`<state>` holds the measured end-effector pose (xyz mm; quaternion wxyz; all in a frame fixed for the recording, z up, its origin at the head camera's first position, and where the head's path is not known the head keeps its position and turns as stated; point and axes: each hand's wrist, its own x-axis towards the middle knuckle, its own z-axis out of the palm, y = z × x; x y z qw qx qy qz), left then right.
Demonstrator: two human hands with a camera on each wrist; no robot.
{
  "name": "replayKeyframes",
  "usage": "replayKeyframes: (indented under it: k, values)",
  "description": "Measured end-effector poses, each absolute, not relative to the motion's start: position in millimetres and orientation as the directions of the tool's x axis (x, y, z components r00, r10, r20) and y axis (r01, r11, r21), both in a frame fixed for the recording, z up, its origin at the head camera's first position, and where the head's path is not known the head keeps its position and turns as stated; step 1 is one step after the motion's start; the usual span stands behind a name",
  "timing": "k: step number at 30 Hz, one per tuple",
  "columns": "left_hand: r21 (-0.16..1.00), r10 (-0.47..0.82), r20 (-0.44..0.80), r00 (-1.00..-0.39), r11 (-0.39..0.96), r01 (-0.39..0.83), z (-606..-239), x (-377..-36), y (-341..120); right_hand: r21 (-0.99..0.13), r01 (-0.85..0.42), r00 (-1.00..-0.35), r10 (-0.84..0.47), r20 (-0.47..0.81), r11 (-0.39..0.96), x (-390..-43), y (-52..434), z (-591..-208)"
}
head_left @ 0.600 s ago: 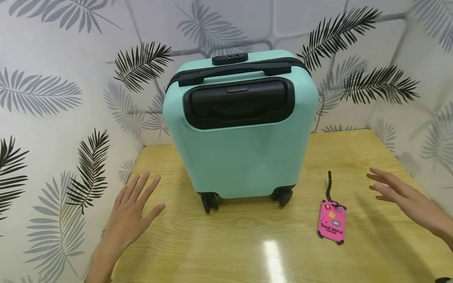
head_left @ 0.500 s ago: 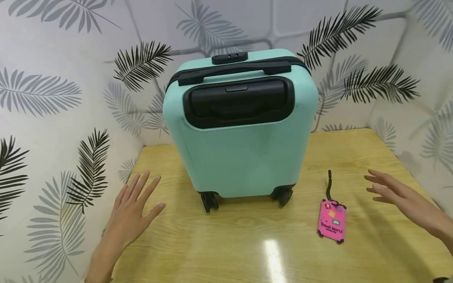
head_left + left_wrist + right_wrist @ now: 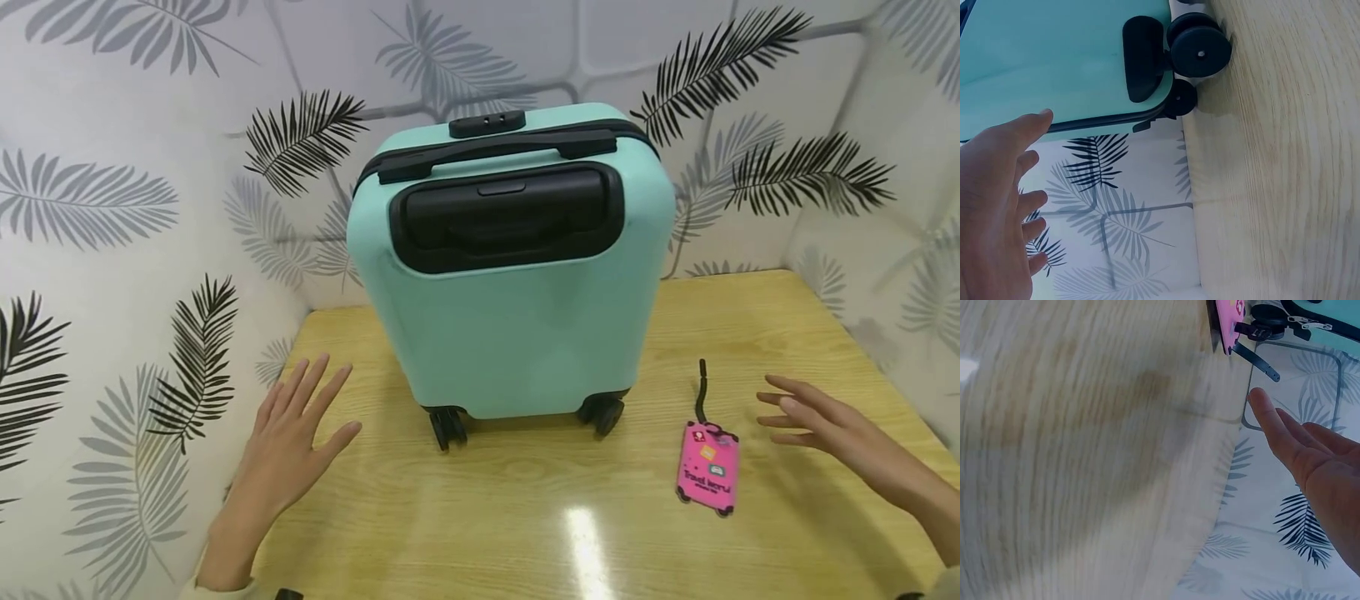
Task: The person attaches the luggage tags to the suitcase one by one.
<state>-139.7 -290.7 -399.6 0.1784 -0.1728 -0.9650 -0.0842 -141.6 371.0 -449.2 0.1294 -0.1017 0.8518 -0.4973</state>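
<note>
A mint-green suitcase (image 3: pixel 517 342) stands upright on its black wheels, its black handle (image 3: pixel 498 154) at the top. To its right a pink luggage tag (image 3: pixel 707 471) with a black strap (image 3: pixel 701 396) lies flat. My left hand (image 3: pixel 288 454) hovers left of the suitcase, fingers spread and holding nothing. Right of the tag, my right hand (image 3: pixel 832 425) hangs in the air with its fingers extended, touching nothing. In the right wrist view the tag (image 3: pixel 1230 322) and strap show beyond the fingertips. The left wrist view shows the suitcase wheels (image 3: pixel 1200 53) past my left hand (image 3: pixel 997 194).
The wooden table (image 3: pixel 480 517) carries both things, with a bright light reflection near its front. Walls with a leaf pattern (image 3: pixel 97 275) close in the back and both sides. A black combination lock (image 3: pixel 487 125) sits on top of the suitcase.
My right hand has moved left, nearer to the luggage tag. The left hand has shifted slightly to the right. The suitcase and tag rest where they were.
</note>
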Motion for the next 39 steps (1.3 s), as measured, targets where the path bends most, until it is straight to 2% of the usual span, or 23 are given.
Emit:
replayKeyframes:
  k: [8, 17, 24, 31, 39]
  values:
    - [0.116, 0.294, 0.354, -0.888, 0.928, 0.353, -401, -139, -291, -0.911, -0.023, -0.920, -0.365, -0.142, 0.412, -143, 371, -463]
    - [0.112, 0.300, 0.366, -0.881, 0.926, 0.362, -406, -138, -295, -0.935, 0.043, -0.921, -0.349, -0.173, 0.351, -149, 369, -473]
    - [0.118, 0.309, 0.359, -0.881, 0.921, 0.371, -407, -136, -297, -0.909, 0.019, -0.925, -0.338, -0.175, 0.417, -149, 362, -479]
    - [0.098, 0.340, 0.413, -0.845, 0.906, 0.413, -407, -135, -295, -0.897, 0.011, -0.922, -0.342, -0.180, 0.442, -154, 352, -483]
    - [0.115, 0.329, 0.422, -0.844, 0.905, 0.410, -410, -133, -295, -0.834, 0.006, -0.920, -0.324, -0.221, 0.552, -161, 340, -482]
